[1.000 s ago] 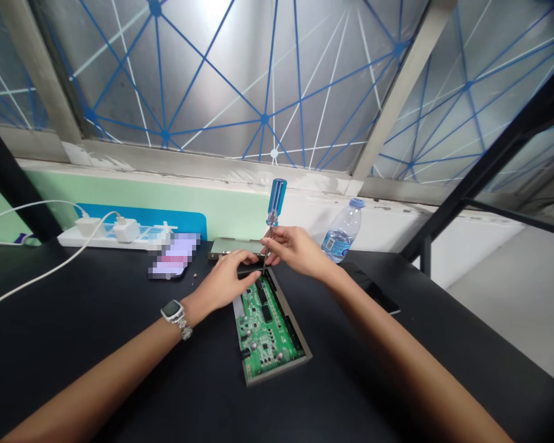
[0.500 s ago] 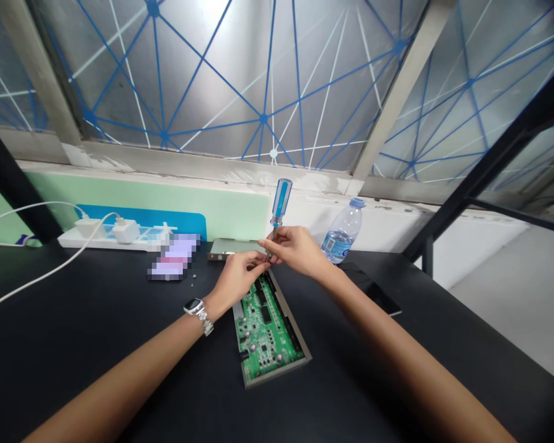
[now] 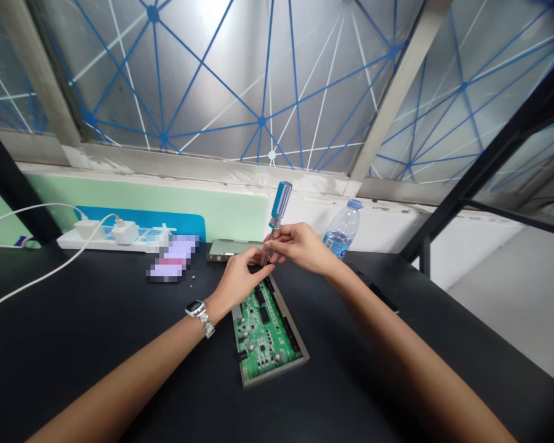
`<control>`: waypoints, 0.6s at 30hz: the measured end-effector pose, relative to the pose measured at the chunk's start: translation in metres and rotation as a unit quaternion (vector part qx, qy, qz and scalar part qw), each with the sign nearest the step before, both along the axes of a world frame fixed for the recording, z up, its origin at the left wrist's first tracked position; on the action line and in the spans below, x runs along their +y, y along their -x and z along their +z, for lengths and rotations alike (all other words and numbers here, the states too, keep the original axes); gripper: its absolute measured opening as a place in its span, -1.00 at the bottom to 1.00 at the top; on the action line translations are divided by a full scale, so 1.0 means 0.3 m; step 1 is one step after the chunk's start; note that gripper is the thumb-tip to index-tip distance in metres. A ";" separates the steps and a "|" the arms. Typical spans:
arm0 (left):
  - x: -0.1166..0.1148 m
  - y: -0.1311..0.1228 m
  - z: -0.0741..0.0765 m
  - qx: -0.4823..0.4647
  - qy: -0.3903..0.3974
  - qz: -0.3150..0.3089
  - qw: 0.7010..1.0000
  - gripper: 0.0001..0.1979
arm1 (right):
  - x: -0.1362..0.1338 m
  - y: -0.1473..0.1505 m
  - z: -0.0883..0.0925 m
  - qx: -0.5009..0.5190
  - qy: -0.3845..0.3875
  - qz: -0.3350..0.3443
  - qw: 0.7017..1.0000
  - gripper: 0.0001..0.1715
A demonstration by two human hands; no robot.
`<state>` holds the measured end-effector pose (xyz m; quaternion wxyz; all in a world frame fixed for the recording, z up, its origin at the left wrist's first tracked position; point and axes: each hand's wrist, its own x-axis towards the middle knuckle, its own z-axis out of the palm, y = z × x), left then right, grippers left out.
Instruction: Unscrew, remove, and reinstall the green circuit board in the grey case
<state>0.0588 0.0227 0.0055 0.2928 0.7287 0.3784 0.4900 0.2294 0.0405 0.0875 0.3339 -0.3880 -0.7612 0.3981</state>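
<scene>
A green circuit board [image 3: 265,335] lies in a shallow metal tray [image 3: 290,317] on the black table. My right hand [image 3: 300,246] pinches the shaft of a screwdriver with a blue and clear handle [image 3: 281,202], held nearly upright over the board's far end. My left hand [image 3: 244,274] is beside the lower shaft, thumb and fingers closed around its tip. What the tip touches is hidden by the fingers. A wristwatch [image 3: 196,309] sits on the left wrist.
A metal box [image 3: 219,251] stands behind the left hand. At the left are a blurred phone [image 3: 174,258], tiny screws [image 3: 193,277] and a power strip [image 3: 69,240]. A water bottle [image 3: 342,229] and a dark flat device [image 3: 376,288] are at the right.
The screwdriver's handle has tilted and turned slightly. My right hand has shifted a little, and its forearm now covers more of the dark device.
</scene>
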 end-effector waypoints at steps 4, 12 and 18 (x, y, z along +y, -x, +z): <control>0.007 -0.021 -0.006 -0.041 0.013 0.033 0.999 -0.82 | -0.001 0.014 -0.013 0.010 -0.012 -0.029 0.999 -0.73; 0.020 -0.004 -0.024 -0.044 0.065 -0.039 0.996 -0.75 | -0.004 0.025 -0.031 -0.006 -0.045 -0.057 0.997 -0.71; 0.011 0.007 -0.011 0.022 0.051 -0.038 0.998 -0.70 | -0.011 0.010 0.015 0.031 0.032 0.008 0.999 -0.76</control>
